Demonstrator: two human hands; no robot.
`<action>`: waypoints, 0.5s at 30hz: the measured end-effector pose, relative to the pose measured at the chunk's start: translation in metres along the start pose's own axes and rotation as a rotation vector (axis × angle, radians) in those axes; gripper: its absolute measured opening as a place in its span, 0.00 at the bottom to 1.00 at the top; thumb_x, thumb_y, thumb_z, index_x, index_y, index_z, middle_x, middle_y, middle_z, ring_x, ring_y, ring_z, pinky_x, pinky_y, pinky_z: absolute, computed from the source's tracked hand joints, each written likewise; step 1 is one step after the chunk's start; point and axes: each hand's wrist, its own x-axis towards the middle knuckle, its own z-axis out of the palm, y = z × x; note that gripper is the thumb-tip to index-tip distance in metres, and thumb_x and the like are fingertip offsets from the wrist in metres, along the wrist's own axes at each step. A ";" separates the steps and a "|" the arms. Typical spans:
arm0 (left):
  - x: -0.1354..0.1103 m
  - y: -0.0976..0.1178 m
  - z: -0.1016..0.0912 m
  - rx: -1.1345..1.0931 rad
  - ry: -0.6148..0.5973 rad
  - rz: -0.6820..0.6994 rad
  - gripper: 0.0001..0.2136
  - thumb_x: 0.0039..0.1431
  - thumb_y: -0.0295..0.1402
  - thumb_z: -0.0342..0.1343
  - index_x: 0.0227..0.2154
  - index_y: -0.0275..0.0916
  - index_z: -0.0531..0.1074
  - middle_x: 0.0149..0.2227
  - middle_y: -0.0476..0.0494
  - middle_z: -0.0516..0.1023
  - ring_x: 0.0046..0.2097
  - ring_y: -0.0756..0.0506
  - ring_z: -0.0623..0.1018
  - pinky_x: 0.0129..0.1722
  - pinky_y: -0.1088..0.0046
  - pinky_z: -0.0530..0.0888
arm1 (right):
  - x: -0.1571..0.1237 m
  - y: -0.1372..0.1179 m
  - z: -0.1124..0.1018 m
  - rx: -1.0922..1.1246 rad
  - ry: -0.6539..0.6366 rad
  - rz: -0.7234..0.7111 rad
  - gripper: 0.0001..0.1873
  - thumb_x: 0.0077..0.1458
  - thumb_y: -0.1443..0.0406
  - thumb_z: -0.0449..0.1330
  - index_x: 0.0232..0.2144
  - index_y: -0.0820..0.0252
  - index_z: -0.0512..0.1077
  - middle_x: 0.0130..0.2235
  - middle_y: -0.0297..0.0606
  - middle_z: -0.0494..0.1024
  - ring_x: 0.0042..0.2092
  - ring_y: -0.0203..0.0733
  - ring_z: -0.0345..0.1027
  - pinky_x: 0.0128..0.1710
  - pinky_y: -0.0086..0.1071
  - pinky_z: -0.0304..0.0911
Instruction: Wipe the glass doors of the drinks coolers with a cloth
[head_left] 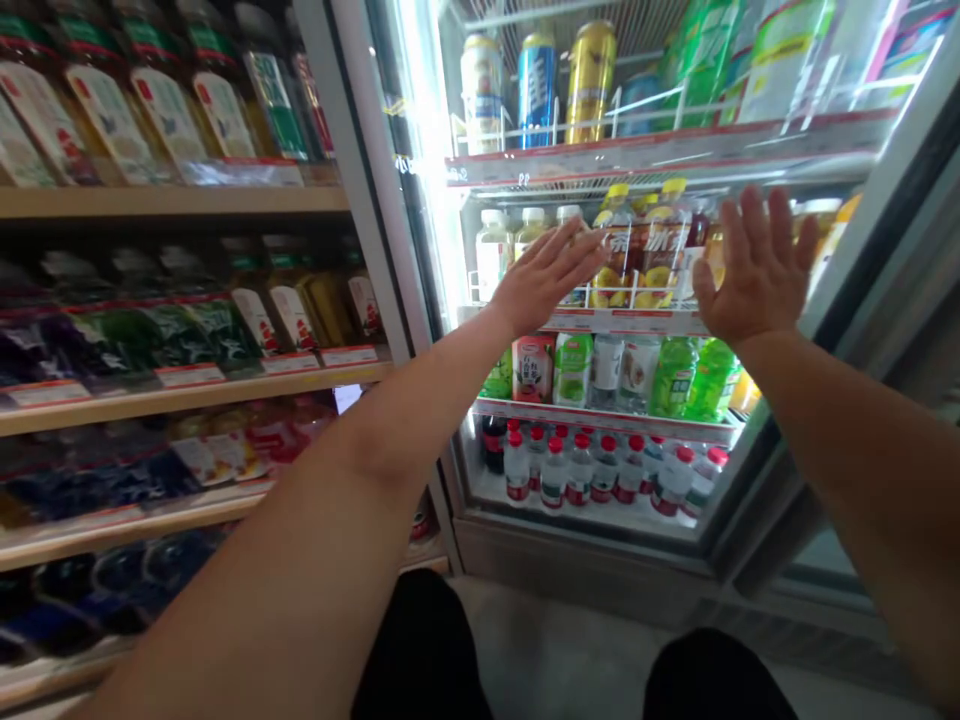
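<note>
Both of my arms reach forward toward a lit drinks fridge (585, 535). My left hand (551, 275) is stretched flat with its fingers extended, in front of the shelf of white-capped bottles (493, 250) and yellow-capped tea bottles (656, 265). Raised to the right of those tea bottles, my right hand (757, 270) has its fingers spread and the thumb apart. Neither hand holds anything. Faint lettering over the fridge's left side suggests glass; whether my hands touch it, I cannot tell. Each hand hides some bottles behind it.
Cans (537, 85) stand on the upper fridge shelf. Below are green bottles (675, 375), a pink carton (532, 368) and several red-capped water bottles (580, 470). At left, wooden shelves (187, 200) hold bottled drinks. My black-clad knees (427, 640) show above the floor (555, 640).
</note>
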 end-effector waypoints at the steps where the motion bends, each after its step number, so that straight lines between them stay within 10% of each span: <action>1: 0.000 0.005 -0.002 -0.001 -0.033 -0.012 0.36 0.70 0.15 0.37 0.78 0.41 0.48 0.78 0.45 0.55 0.78 0.38 0.40 0.77 0.42 0.49 | 0.000 -0.001 -0.001 0.002 0.002 0.000 0.40 0.67 0.51 0.52 0.76 0.60 0.58 0.77 0.47 0.54 0.79 0.60 0.40 0.76 0.67 0.37; 7: 0.001 0.023 -0.014 -0.091 -0.202 0.145 0.33 0.69 0.16 0.42 0.74 0.42 0.59 0.76 0.48 0.60 0.78 0.42 0.51 0.76 0.50 0.59 | -0.001 -0.007 -0.006 0.002 -0.014 0.018 0.38 0.71 0.51 0.48 0.76 0.61 0.56 0.77 0.50 0.53 0.79 0.57 0.38 0.76 0.64 0.34; 15: 0.026 0.023 0.001 -0.151 0.096 -0.281 0.24 0.73 0.21 0.44 0.66 0.44 0.70 0.68 0.39 0.71 0.73 0.35 0.67 0.73 0.49 0.67 | 0.003 -0.015 -0.008 0.051 0.004 0.057 0.41 0.63 0.54 0.53 0.73 0.67 0.59 0.76 0.54 0.55 0.78 0.64 0.39 0.75 0.68 0.36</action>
